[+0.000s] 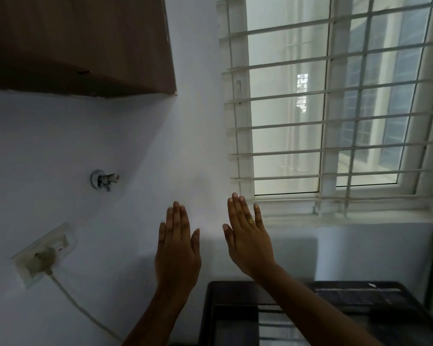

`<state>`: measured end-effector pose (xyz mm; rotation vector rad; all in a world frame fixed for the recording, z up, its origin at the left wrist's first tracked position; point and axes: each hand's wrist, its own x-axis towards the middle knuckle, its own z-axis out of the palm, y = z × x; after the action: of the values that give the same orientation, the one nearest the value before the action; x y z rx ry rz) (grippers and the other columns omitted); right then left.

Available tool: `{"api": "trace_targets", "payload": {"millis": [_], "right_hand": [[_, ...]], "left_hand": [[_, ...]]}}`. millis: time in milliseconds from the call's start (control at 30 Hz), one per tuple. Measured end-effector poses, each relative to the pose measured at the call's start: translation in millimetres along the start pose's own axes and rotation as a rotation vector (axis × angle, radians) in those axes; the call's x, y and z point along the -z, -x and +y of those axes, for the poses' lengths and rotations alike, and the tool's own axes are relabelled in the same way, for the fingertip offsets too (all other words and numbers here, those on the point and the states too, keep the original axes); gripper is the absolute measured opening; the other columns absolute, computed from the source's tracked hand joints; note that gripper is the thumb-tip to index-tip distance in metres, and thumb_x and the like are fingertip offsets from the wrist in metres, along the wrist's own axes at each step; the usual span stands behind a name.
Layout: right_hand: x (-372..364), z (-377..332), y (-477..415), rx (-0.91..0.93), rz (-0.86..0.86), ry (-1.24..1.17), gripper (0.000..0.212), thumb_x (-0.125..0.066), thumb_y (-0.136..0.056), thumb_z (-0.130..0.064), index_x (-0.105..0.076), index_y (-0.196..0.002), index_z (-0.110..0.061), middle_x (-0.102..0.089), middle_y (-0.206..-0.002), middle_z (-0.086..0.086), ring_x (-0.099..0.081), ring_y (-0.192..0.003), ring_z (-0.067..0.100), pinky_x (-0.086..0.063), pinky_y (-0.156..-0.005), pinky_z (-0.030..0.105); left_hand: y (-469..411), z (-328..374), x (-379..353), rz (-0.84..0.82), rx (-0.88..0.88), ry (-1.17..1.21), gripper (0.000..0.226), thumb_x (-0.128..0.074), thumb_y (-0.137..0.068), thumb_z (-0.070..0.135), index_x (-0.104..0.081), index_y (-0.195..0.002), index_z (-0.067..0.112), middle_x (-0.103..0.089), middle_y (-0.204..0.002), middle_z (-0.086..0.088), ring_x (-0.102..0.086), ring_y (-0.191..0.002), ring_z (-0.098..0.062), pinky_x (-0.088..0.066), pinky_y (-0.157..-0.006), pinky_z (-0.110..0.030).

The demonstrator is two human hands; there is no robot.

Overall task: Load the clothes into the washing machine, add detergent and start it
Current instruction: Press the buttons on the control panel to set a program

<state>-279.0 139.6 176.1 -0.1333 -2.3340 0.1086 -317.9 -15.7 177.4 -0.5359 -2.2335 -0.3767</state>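
Both of my hands are raised in front of the white wall, backs toward me, fingers straight and together. My left hand (176, 248) is at the centre and holds nothing. My right hand (249, 239) is beside it, with a gold ring on one finger, and is also empty. Below the right forearm lies the dark top of the washing machine (348, 295) with a glossy glass lid, at the lower right. No clothes or detergent are in view.
A wall socket (44, 253) with a white plug and cable is at the lower left. A water tap (104, 179) juts from the wall above it. A brown cabinet (78, 43) hangs at the upper left. A barred window (335, 103) fills the right.
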Motion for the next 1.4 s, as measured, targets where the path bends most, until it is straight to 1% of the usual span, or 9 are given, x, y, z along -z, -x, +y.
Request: {"api": "trace_targets", "payload": {"millis": [200, 300, 367, 467, 533, 633, 867, 1100, 1400], "right_hand": [[42, 37, 31, -0.055, 0.01, 0.045, 0.06, -0.006, -0.099, -0.041, -0.023, -0.145, -0.006, -0.026, -0.152, 0.012, -0.022, -0.141, 0.026, -0.01, -0.111, 0.044], [59, 54, 51, -0.059, 0.005, 0.071, 0.059, -0.01, -0.099, -0.039, -0.023, -0.145, -0.005, -0.026, -0.152, 0.013, -0.021, -0.141, 0.026, -0.007, -0.112, 0.043], [69, 64, 64, -0.065, -0.01, 0.076, 0.059, -0.01, -0.099, -0.039, -0.022, -0.145, -0.005, -0.026, -0.152, 0.013, -0.022, -0.141, 0.026, -0.005, -0.113, 0.042], [80, 75, 82, -0.079, -0.026, 0.075, 0.059, -0.006, -0.099, -0.04, -0.021, -0.144, -0.005, -0.027, -0.15, 0.014, -0.025, -0.139, 0.028, -0.004, -0.113, 0.041], [87, 81, 94, -0.081, -0.04, 0.076, 0.06, -0.005, -0.099, -0.04, -0.022, -0.144, -0.005, -0.027, -0.15, 0.014, -0.025, -0.139, 0.028, -0.002, -0.113, 0.041], [94, 87, 111, -0.081, -0.047, 0.082, 0.06, -0.006, -0.099, -0.04, -0.023, -0.144, -0.003, -0.028, -0.15, 0.015, -0.025, -0.139, 0.028, -0.001, -0.114, 0.04], [106, 87, 150, -0.1, -0.066, 0.103, 0.058, -0.025, -0.095, -0.034, -0.025, -0.143, -0.001, -0.025, -0.15, 0.015, -0.024, -0.139, 0.03, 0.003, -0.113, 0.039], [122, 70, 187, -0.114, -0.106, 0.165, 0.057, -0.026, -0.095, -0.032, -0.03, -0.142, 0.0, -0.032, -0.148, 0.016, -0.022, -0.138, 0.027, 0.006, -0.113, 0.037], [136, 40, 235, -0.108, -0.177, 0.155, 0.059, -0.019, -0.095, -0.033, -0.019, -0.145, -0.002, -0.014, -0.152, 0.01, -0.008, -0.141, 0.024, 0.007, -0.114, 0.038]], "left_hand": [[18, 55, 14, -0.003, -0.039, 0.066, 0.062, -0.015, -0.099, 0.041, -0.036, -0.14, -0.001, -0.034, -0.147, -0.017, -0.031, -0.136, -0.029, -0.023, -0.11, -0.043], [36, 79, 17, -0.04, -0.024, 0.085, 0.061, -0.022, -0.097, 0.041, -0.036, -0.141, 0.001, -0.032, -0.149, -0.015, -0.026, -0.138, -0.026, -0.01, -0.118, -0.031], [49, 94, 20, -0.069, -0.01, 0.092, 0.062, -0.02, -0.097, 0.041, -0.034, -0.142, 0.002, -0.031, -0.15, -0.014, -0.025, -0.138, -0.025, -0.004, -0.118, -0.028], [67, 112, 25, -0.097, 0.004, 0.098, 0.064, -0.011, -0.099, 0.044, -0.031, -0.143, 0.002, -0.029, -0.15, -0.014, -0.026, -0.138, -0.026, -0.016, -0.113, -0.039], [77, 120, 28, -0.107, 0.007, 0.104, 0.065, -0.008, -0.099, 0.043, -0.029, -0.143, 0.001, -0.028, -0.15, -0.014, -0.024, -0.139, -0.026, -0.016, -0.11, -0.045], [94, 126, 33, -0.113, 0.011, 0.095, 0.063, -0.009, -0.099, 0.042, -0.025, -0.144, 0.002, -0.022, -0.152, -0.012, -0.019, -0.141, -0.024, -0.013, -0.115, -0.037], [125, 135, 48, -0.172, -0.021, 0.073, 0.06, -0.01, -0.099, 0.039, -0.023, -0.145, 0.003, -0.021, -0.153, -0.011, -0.012, -0.143, -0.02, -0.006, -0.116, -0.034], [161, 134, 67, -0.238, -0.06, 0.092, 0.061, -0.011, -0.1, 0.038, -0.032, -0.142, -0.001, -0.03, -0.15, -0.016, -0.025, -0.141, -0.026, -0.012, -0.115, -0.033], [214, 120, 89, -0.281, -0.044, 0.105, 0.066, -0.003, -0.1, 0.041, -0.028, -0.143, -0.001, -0.027, -0.151, -0.016, -0.024, -0.141, -0.026, -0.017, -0.116, -0.035]]}}
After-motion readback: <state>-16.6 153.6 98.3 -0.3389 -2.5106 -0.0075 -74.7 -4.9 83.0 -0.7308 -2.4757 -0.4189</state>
